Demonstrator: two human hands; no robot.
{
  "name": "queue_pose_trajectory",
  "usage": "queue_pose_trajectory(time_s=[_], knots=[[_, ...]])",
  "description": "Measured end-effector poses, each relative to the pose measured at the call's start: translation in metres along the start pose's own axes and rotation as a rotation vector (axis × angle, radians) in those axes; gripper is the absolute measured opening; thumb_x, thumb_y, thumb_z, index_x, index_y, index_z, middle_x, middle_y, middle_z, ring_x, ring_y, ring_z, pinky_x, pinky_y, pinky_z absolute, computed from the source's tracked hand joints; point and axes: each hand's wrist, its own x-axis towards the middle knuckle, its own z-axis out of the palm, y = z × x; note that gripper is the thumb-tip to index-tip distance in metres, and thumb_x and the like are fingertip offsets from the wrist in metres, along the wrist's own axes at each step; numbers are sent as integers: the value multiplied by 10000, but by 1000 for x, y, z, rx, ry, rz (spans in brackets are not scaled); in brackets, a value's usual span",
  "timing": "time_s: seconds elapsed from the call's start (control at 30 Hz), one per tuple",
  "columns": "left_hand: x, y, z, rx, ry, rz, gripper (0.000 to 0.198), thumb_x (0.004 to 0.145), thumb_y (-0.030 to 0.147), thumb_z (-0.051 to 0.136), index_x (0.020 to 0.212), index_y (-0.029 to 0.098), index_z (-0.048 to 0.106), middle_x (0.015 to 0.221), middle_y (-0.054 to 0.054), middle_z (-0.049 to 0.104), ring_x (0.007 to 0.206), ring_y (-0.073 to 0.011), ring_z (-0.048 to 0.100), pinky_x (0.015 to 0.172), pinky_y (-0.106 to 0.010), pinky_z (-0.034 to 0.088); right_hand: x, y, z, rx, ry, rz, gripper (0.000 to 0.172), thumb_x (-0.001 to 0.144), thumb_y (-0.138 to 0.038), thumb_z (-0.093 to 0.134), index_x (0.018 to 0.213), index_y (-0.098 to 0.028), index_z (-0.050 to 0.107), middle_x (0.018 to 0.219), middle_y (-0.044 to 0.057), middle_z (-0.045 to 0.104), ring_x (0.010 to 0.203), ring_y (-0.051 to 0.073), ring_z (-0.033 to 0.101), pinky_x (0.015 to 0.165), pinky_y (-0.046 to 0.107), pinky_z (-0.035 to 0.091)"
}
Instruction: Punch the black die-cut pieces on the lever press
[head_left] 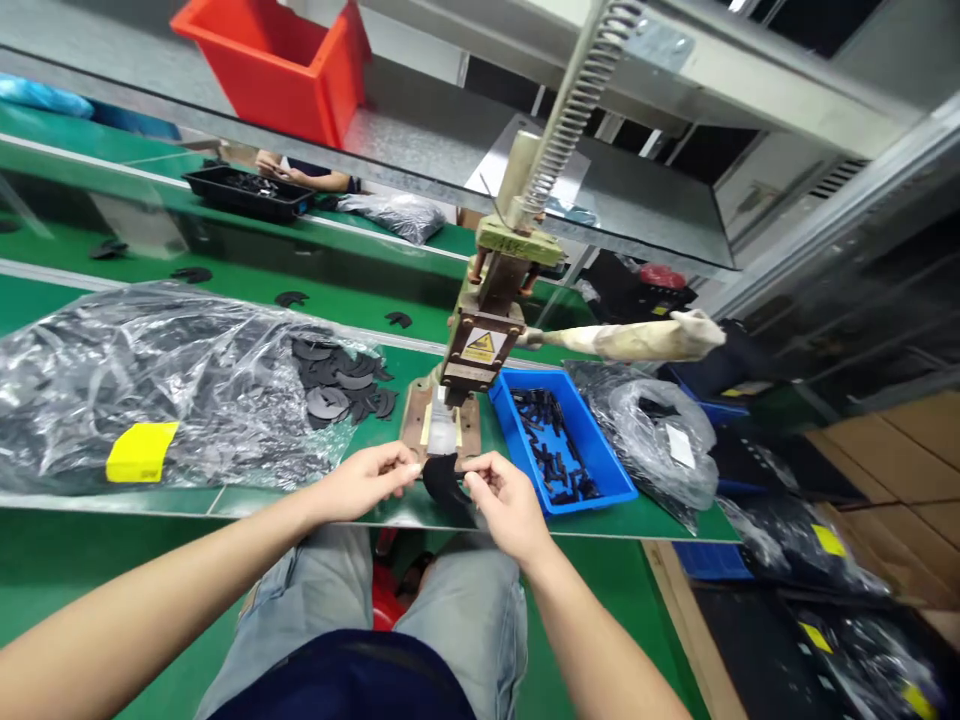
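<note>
A curved black flat piece is held at the front of the hand press, close to the table edge. My left hand pinches its left end between thumb and fingertips. At its right side my right hand is closed on it, fingers bent. Just beyond the piece lies the press's metal base, with a pale block on it under the ram. The lever handle, wrapped in light material, sticks out to the right.
Left of the press, a clear plastic bag spills black curved pieces. On the right stand a blue bin of small black parts and another plastic bag. A red bin sits on the shelf above. Across the belt, another person's hands work.
</note>
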Motion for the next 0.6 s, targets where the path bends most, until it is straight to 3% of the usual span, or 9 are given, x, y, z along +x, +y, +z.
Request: queue_pose_trajectory(time_s=[0.1,0.2,0.3,0.43,0.5,0.6], knots=[[-5,-27,-1,239,162,-21,395,990,594,521,882,224,607,802,5,634,761,-189,599,721,-302,489,27,10,-32,-123,33,52,184,943,-344,588,964,-214,716,800,6,738,707,140,676,668,270,560],[-10,-48,4,393,193,7,366,989,569,512,837,249,602,755,-2,636,721,-215,605,690,-326,466,79,25,-77,-306,124,95,163,928,-315,605,961,-207,723,829,29,735,767,163,669,771,315,560],[-12,-57,12,514,205,107,328,987,511,528,783,260,584,731,-13,630,712,-234,604,689,-346,448,147,38,-129,-479,230,125,207,960,-327,627,1064,-170,713,1075,107,739,1024,203,686,962,379,558],[-12,-61,16,614,221,184,332,1006,451,506,736,260,538,732,-18,623,716,-243,614,694,-353,442,221,50,-184,-633,277,171,416,964,-448,671,1272,-170,636,1292,96,671,1156,221,667,1007,466,590],[-11,-62,15,636,216,194,332,1019,435,491,739,259,524,740,-16,623,719,-243,620,698,-354,444,237,58,-199,-675,279,179,432,984,-462,639,1308,-176,621,1322,93,657,1157,211,669,1007,453,597],[-12,-63,13,639,202,196,316,1027,414,490,754,258,518,764,-17,638,744,-243,630,710,-356,446,231,77,-203,-703,282,138,409,991,-457,629,1287,-175,633,1304,89,664,1133,200,675,993,434,602]])
